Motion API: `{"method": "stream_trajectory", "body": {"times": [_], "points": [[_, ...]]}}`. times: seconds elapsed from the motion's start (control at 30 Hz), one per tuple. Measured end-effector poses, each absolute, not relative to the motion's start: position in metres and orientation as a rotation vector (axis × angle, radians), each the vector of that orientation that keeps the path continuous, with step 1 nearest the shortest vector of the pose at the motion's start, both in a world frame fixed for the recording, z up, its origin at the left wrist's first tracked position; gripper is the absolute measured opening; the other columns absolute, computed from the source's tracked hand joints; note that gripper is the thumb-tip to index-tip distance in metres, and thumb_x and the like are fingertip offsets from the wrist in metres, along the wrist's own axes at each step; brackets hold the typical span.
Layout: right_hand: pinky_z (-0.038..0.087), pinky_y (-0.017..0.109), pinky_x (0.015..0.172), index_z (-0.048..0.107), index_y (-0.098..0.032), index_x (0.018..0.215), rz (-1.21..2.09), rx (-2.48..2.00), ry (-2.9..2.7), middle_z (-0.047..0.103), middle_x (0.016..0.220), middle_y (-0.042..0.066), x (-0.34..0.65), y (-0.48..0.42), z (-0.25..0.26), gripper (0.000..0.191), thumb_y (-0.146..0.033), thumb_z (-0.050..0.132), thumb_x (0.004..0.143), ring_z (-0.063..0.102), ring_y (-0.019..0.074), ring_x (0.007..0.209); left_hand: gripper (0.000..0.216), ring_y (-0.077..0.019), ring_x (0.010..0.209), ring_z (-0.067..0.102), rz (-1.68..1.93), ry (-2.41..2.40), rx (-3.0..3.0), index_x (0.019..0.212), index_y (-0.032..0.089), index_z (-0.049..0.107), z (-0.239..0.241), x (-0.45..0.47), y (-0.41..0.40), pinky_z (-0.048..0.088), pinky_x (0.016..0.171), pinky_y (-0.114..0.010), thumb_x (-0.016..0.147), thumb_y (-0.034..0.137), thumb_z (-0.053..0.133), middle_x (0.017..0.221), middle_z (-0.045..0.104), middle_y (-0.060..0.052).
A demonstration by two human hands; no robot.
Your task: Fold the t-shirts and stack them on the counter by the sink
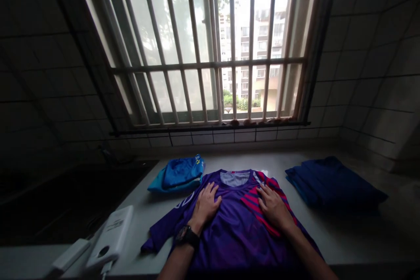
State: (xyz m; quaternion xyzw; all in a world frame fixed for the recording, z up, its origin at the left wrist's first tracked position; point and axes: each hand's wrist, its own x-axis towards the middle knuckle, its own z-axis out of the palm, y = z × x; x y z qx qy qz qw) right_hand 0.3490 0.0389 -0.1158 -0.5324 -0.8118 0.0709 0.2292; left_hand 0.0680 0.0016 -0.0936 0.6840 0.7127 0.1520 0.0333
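- In the head view, your purple long-sleeved jersey (234, 236) lies flat on the white counter (341, 236), front facing up, in the middle of the frame.
- Its long axis runs from the window toward you, tilted only slightly, with the grey-lined collar (234, 178) pointing away from you and the body widening toward your chest.
- Your left hand (206, 207) rests open and palm down on the chest, left of the collar, fingers spread and gripping nothing.
- Your right hand (274, 207) lies open and flat in the same way, on the pink stripes (259, 204) across the right chest.
- A black wristwatch (187, 236) sits on your left wrist.
- The jersey's left sleeve (160, 236) angles down toward the near left, its end turned under.
- Your forearms cover part of the lower body, and the hem is cut off by the bottom of the frame; the right sleeve is hard to make out.
- A folded bright blue garment (177, 175) sits just beyond the left shoulder, nearly touching it.
- A folded navy garment (331, 183) lies well to the right.
- Two white blocks, perhaps a power bank (110, 236) and a charger (70, 254), lie near the left sleeve; their details are unclear.
- A barred window (197, 48) fills the wall ahead.
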Motion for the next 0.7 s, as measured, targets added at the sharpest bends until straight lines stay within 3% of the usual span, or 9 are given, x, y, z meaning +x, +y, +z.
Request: {"method": "stream_trajectory", "body": {"times": [0.27,0.7], "points": [[0.034,0.044,0.121,0.065,-0.015,0.137,0.195,-1.462,-2.233,0.054,0.152,0.014,0.35,0.04,-0.109,0.046,-0.025,0.047,0.096,0.047,0.0289,0.143,0.052,-0.0262,0.146,0.045,0.553,2.138,2.094,0.141,0.013,0.059,-0.088,0.063,0.006,0.033,0.124,-0.041,0.093,0.028,0.05,0.154,0.052,-0.014],[0.037,0.035,0.12,0.075,-0.02,0.122,0.35,-1.368,-2.164,0.065,0.141,0.008,0.358,0.052,-0.103,0.037,-0.022,0.051,0.095,0.055,0.0222,0.136,0.047,-0.026,0.143,0.048,0.548,2.136,2.174,0.137,0.013,0.062,-0.088,0.064,0.008,0.035,0.122,-0.039,0.094,0.027,0.051,0.151,0.055,-0.014]]}}
